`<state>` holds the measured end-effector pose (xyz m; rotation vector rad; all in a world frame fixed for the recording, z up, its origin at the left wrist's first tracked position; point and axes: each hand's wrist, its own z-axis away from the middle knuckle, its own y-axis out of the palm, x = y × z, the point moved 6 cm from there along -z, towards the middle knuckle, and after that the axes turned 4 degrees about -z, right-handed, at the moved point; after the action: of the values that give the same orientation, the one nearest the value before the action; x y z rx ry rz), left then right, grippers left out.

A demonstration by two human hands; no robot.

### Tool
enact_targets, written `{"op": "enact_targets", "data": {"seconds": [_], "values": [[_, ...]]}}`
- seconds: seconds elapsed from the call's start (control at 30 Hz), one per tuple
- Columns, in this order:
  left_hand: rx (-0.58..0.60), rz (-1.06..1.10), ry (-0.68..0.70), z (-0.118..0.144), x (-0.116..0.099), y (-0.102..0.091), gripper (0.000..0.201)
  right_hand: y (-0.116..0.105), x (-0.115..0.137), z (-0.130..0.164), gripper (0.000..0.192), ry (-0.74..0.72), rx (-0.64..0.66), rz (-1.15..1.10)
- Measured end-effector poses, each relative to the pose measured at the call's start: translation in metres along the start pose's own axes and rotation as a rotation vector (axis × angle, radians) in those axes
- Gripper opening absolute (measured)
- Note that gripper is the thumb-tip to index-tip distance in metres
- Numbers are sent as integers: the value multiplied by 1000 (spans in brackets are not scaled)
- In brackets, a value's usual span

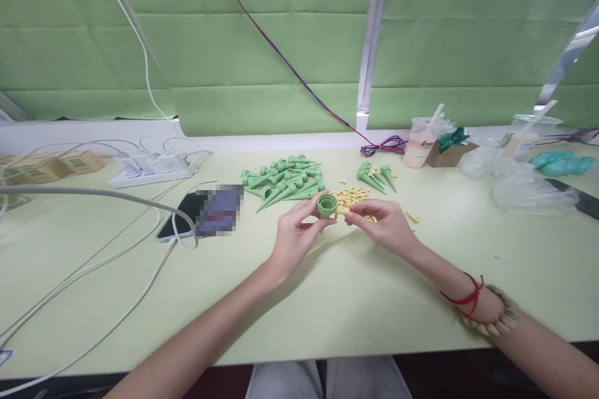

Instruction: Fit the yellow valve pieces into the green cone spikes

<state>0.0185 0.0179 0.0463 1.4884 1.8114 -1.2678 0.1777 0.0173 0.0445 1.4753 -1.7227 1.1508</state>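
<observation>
My left hand (296, 238) is closed around a green plastic watering spike (327, 205), its round hollow end facing me. Between the fingertips of my right hand (387, 225) is a small yellow plastic plug (343, 210), which meets the side of the spike; whether it sits in a hole there I cannot tell. Just behind both hands lies a heap of loose yellow plugs (354, 195). Further back, to the left, is a pile of green spikes (285, 182). A smaller group of spikes (365, 174) with some yellow bits lies at the back right.
On the left are a phone (185, 215), a white power strip (152, 168), trailing cables (140, 308) and cardboard boxes (79, 162). At the back right stand a drink cup (418, 144), a small brown box (449, 156), another cup (526, 134) and plastic bags (533, 193).
</observation>
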Motion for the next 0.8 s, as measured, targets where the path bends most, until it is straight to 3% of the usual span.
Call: {"op": "enact_targets", "data": {"seconds": [0.23,0.37,0.47,0.63,0.7,0.8], "values": [[26,14,-27,0,2,3,32,9,-6,-1,43,116,206,-46],[29,39,-81,-2,8,5,27,2,-1,-3,30,15,96,3],[33,50,-93,-3,11,6,23,-3,-1,-2,29,21,-3,11],[76,70,-132,-1,14,10,33,1,-9,-3,33,157,93,-26],[99,101,-165,-1,16,12,40,2,-10,-4,35,155,121,-16],[103,136,-180,-1,17,12,39,-2,-6,-5,33,98,60,2]]}}
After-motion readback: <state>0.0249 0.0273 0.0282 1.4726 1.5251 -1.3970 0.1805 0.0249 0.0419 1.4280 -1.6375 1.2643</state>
